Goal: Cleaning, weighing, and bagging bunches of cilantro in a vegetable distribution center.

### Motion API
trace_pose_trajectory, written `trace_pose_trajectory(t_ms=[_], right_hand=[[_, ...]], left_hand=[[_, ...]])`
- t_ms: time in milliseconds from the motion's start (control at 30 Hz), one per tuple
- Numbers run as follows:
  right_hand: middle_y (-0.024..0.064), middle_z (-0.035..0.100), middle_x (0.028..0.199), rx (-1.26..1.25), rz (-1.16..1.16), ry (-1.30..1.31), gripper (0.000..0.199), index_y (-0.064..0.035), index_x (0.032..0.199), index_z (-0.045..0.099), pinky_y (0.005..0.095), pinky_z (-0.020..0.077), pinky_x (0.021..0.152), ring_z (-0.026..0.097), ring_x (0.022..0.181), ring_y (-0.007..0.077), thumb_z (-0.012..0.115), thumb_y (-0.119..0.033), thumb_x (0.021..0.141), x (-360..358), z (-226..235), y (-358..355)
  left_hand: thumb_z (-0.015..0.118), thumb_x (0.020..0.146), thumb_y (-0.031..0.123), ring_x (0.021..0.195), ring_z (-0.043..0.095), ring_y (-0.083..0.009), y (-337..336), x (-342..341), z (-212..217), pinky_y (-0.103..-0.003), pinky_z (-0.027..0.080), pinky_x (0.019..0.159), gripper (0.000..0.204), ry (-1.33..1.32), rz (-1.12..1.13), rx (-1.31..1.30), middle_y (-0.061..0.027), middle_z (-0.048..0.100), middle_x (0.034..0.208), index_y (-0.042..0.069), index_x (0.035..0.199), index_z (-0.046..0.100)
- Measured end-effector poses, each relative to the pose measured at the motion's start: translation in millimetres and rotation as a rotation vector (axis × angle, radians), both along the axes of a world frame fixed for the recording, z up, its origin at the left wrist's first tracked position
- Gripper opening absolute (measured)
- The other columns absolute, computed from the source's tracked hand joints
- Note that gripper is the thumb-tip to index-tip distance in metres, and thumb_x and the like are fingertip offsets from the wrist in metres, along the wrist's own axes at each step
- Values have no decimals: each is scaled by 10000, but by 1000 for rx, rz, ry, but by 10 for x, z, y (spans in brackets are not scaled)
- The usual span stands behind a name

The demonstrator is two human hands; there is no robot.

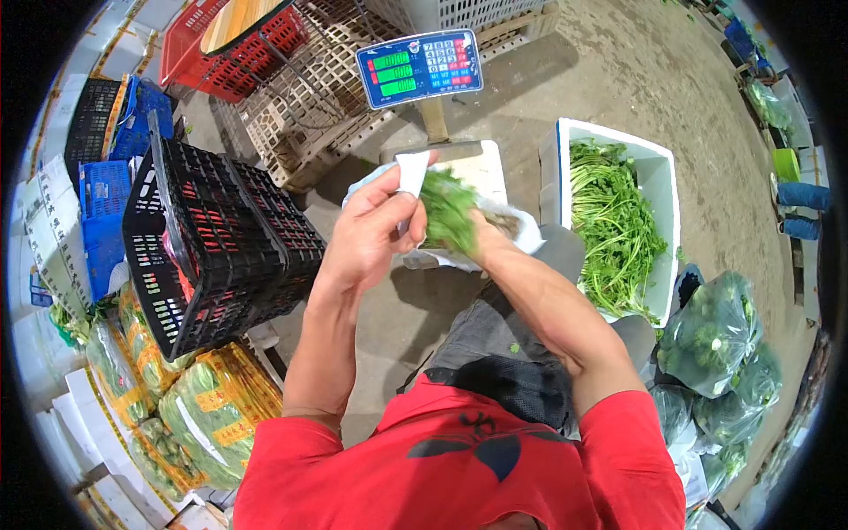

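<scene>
The person's left hand (367,234) is raised in front of the chest, its fingers pinched together on the white edge of a thin plastic bag (408,173) and lifting that edge upward. The right hand (481,231) sits just beside it at 3 o'clock, closed round a bunch of green leafy herbs (449,208); the fingers themselves are mostly hidden behind the leaves, so only the wrist and the back of the hand show clearly. The herbs are in the mouth of the bag, near the middle of the view, with the rest of the bag hanging below both hands (pale and crumpled) over the person's lap.

Behind the hands, at 12 o'clock, a weighing scale (420,67) stands on a post, its blue display panel showing green digits, with its flat pan just under the bag. At 2 o'clock from the hands a white foam box (658,163) rests on the concrete floor (636,71), holding more loose green herbs. At 9 o'clock a black plastic crate (212,247) is tipped on its side, and below it lie bagged vegetables (216,411) in green and yellow wrapping. At 4 o'clock, clear bags of dark greens (711,336) are piled together. A red crate (234,44) stands at 11 o'clock.
</scene>
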State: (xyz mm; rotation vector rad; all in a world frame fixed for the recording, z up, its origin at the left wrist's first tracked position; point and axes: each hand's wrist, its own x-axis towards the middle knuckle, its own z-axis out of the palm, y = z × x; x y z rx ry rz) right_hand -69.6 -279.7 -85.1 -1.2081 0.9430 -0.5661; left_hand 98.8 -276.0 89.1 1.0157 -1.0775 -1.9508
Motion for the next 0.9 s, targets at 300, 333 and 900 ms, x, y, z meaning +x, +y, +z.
trace_pose_trajectory(t_ms=[300, 333, 900], right_hand=[[247, 728, 1079, -213, -91, 775, 349, 49, 1129, 702, 446, 563, 892, 716, 1006, 366, 642, -210, 904, -235, 478, 104], [265, 713, 1069, -315, -54, 789, 349, 28, 1114, 699, 466, 554, 887, 693, 1003, 414, 656, -226, 879, -205, 439, 167], [245, 731, 1021, 247, -855, 1264, 304, -11, 1047, 734, 451, 558, 874, 713, 976, 390, 580, -221, 892, -3764, -938, 2234]], left_hand=[[583, 943, 32, 784, 598, -135, -232, 263, -809, -282, 476, 766, 366, -13, 231, 11, -44, 640, 854, -35, 1303, 587], [575, 943, 27, 790, 599, -138, -236, 310, -1014, -284, 478, 780, 360, -87, 238, 22, -44, 639, 855, -36, 1298, 588], [666, 920, 68, 1038, 545, -190, 53, 437, -1808, -336, 437, 987, 372, -787, 498, -433, -78, 581, 1127, -6, 1264, 545]])
